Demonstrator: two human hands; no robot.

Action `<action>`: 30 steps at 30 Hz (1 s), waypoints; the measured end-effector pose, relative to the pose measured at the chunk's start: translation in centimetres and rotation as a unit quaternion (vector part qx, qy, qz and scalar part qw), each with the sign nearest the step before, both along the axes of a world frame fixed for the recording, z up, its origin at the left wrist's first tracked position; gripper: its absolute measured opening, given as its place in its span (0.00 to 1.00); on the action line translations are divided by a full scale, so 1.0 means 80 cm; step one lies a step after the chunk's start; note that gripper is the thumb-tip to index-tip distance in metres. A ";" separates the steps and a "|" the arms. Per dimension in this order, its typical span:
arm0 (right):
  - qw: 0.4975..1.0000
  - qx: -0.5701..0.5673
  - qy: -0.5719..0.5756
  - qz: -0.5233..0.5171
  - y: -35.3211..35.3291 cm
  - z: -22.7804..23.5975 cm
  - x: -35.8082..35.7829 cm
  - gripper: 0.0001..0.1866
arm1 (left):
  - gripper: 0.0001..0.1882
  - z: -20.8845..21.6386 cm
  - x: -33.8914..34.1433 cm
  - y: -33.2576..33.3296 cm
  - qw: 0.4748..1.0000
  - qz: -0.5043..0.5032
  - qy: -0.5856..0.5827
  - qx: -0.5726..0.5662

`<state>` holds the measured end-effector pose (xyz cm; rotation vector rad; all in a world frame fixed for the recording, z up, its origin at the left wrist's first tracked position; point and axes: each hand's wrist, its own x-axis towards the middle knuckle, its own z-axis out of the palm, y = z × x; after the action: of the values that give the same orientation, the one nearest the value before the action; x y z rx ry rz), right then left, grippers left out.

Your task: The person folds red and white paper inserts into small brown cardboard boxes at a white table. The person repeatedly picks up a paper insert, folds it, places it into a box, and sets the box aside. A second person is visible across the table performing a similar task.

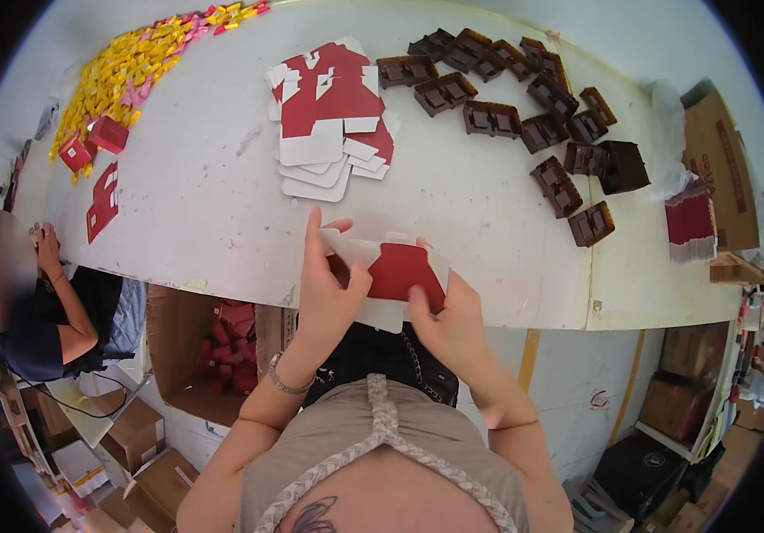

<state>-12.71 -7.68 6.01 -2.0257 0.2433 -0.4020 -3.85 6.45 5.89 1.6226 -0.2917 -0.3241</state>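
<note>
In front of my body, just over the table's front edge, I hold a red and white folding carton (401, 272), partly bent up. My left hand (327, 289) grips its left end, thumb against the near side and index finger stretched up past the white flap. The right end sits in my right hand (453, 322), whose thumb presses on the red panel; its other fingers are mostly hidden behind the card. Just beyond lies a pile of flat red and white carton blanks (329, 115).
Dark brown plastic trays (492, 118) spread over the right of the white table (200, 178). At the far left lie small yellow and pink wrapped pieces (133, 67), two red boxes (108, 134) and a flat blank (103, 204). A person (22, 293) works at left, near a cardboard box (178, 355) of red boxes.
</note>
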 end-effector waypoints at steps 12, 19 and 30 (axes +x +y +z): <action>0.906 0.420 0.042 0.041 0.012 -0.015 -0.024 0.23 | 0.19 -0.014 -0.028 0.034 0.947 -0.036 0.151 -0.283; 0.726 0.678 0.041 0.108 0.020 -0.049 -0.040 0.15 | 0.14 -0.055 -0.032 0.055 0.899 -0.147 0.242 -0.334; 0.749 0.639 0.175 0.026 0.019 -0.053 -0.077 0.10 | 0.02 -0.021 -0.058 0.067 0.960 -0.281 -0.019 0.003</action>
<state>-18.90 -6.17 1.77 -0.6966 0.5145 0.2065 -8.47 11.77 4.22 1.5295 -0.7854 -0.7257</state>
